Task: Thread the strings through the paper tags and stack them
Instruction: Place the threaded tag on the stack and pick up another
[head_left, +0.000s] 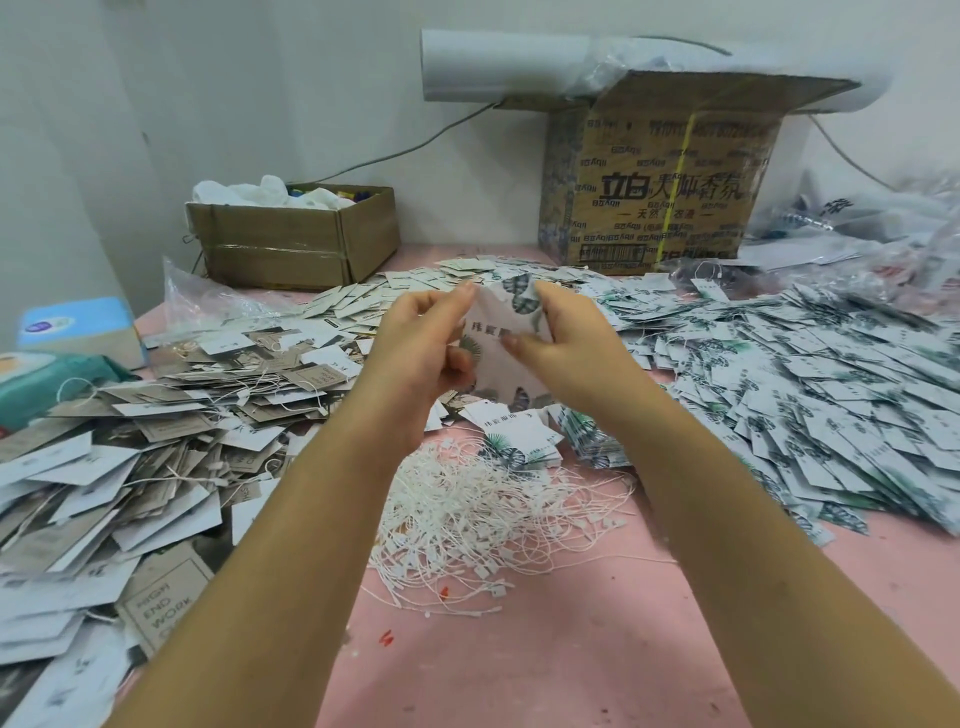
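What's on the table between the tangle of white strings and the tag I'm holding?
In the head view, a small stack of leaf-print tags lies there, just beyond the white strings and below the held tag.

A small hand-assembly workshop: a pink bench (519, 675) carries heaps of brown card tags (156, 415) at left, white leaf-printed paper tags (805, 374) at right, a tangle of white strings (467, 519) between, with a printed cardboard carton (660, 197) and a small taped cardboard box (291, 244) against the far white wall (260, 78).
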